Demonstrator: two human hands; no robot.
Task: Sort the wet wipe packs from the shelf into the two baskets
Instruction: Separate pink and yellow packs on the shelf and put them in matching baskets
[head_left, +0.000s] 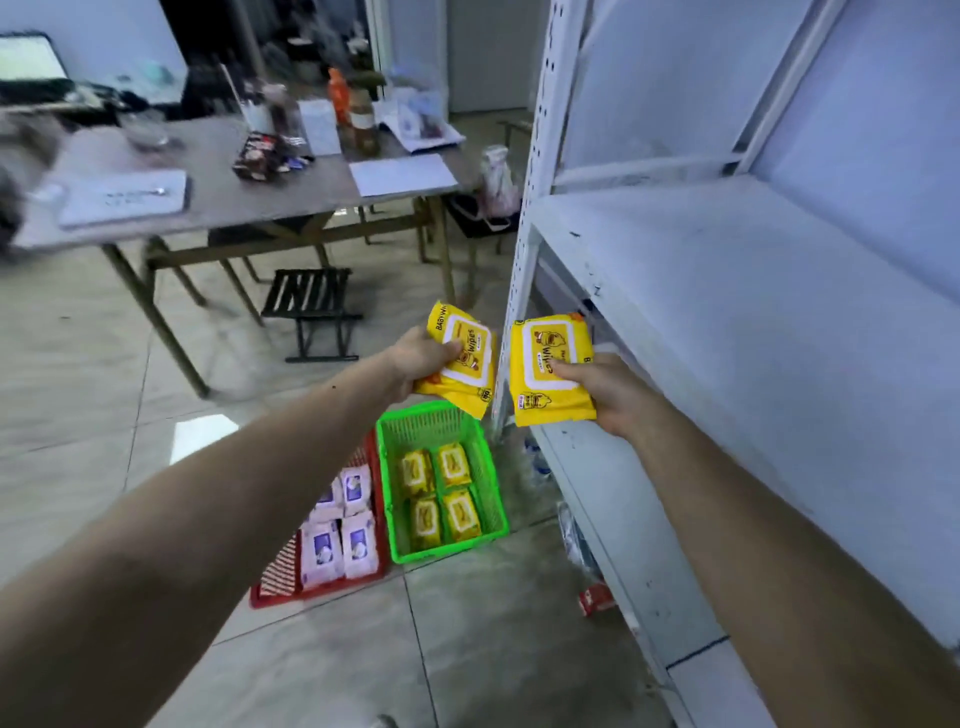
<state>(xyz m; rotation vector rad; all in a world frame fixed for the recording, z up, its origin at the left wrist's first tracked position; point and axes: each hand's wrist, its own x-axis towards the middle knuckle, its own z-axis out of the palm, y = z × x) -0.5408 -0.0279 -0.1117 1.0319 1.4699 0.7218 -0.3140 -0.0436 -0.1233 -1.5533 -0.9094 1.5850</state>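
Two yellow wet wipe packs are held side by side above the baskets, one tilted in the left hand, the other upright in the right hand. Four yellow packs are laid flat in the green basket; purple-and-white packs fill the red basket just beside it on the floor.

The left yellow pack reads "BABY WIPES"; the right yellow pack reads "Wipes".
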